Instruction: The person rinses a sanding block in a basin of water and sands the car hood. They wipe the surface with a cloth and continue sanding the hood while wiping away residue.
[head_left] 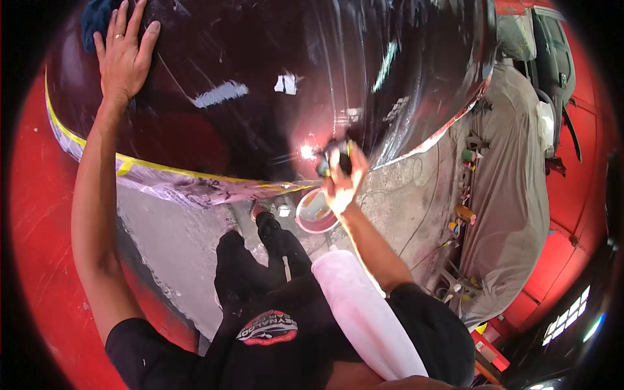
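My left hand (125,62) lies flat on a glossy dark car panel (214,58), fingers spread, a ring on one of them. Beside its fingertips is a bunched blue cloth (97,23). Near the panel's lower edge, my right hand (346,181) grips a dark, rounded hand-sized tool (333,158) with yellow on it, held against the surface. Motion blur hides its exact kind. A bright light glints on the paint just left of it. Whitish streaks and smears mark the panel around both hands.
Yellow masking tape (195,173) and plastic film (175,190) edge the panel. Below my right hand a bucket (318,212) of liquid stands on the concrete floor. A white towel (367,318) hangs over my shoulder. At right are a grey cover (504,195) and scattered small items.
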### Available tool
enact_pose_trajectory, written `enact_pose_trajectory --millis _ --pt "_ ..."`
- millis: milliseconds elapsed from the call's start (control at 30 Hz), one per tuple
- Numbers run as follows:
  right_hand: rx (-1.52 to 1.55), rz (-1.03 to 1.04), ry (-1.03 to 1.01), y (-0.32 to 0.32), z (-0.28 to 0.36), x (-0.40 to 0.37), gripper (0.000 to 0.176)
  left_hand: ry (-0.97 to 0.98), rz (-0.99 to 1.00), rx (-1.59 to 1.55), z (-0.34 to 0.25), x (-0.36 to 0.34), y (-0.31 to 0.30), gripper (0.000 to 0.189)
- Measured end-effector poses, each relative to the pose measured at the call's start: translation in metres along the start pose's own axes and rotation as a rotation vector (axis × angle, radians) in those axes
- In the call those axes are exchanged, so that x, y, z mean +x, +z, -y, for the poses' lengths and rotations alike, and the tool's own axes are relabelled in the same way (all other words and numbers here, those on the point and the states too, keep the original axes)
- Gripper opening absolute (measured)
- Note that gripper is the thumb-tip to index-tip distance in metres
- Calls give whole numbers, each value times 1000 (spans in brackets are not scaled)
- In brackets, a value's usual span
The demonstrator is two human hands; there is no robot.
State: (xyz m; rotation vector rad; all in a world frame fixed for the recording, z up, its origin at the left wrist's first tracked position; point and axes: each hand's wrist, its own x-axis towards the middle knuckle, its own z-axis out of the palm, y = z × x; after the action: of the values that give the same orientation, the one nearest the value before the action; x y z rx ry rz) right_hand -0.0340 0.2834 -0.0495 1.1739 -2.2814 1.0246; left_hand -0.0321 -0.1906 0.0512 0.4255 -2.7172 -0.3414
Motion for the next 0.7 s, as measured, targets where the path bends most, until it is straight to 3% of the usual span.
enact_pose_trajectory --millis 33,100,167,233,267,333,367,433,467,533,567,600,633,667,700 --pt "-246 -60 -30 11 16 43 41 0 10 -5 -2 -3 2 88" --pt "-260 -70 -78 39 18 144 43 -62 -37 155 -6 -7 1 69" --pt "-281 48 -52 54 13 217 40 -75 -27 195 -4 -7 5 64" --pt "-279 -86 -130 54 17 196 36 -55 -93 319 7 -6 13 65" --pt "-216 -55 -70 43 18 155 36 -58 -84 335 5 -6 12 65" --pt "-154 -51 4 25 12 -6 41 -70 -89 319 -2 -3 13 65" --pt "-140 -81 2 22 32 -24 45 -92 -92 321 -2 -6 14 66" --pt "-255 -84 -2 26 22 -30 45 -71 -132 321 1 -10 21 65" --pt "-358 -102 -5 30 31 2 45 -58 -133 290 1 -11 20 65" --pt "-209 -78 -53 46 34 94 43 -34 -163 238 3 -7 14 65" --pt "-10 -77 298 59 46 132 52 -34 -154 237 2 -8 15 65" --pt "-139 -58 113 59 41 155 53 -41 -165 239 3 -7 16 65" --pt "-266 -36 -60 58 40 161 54 -40 -163 241 3 -10 15 66" --pt "-92 -45 113 55 46 114 54 -33 -162 243 3 -10 14 67" --pt "-223 -1 71 46 49 76 44 -51 -189 290 8 -6 23 66"
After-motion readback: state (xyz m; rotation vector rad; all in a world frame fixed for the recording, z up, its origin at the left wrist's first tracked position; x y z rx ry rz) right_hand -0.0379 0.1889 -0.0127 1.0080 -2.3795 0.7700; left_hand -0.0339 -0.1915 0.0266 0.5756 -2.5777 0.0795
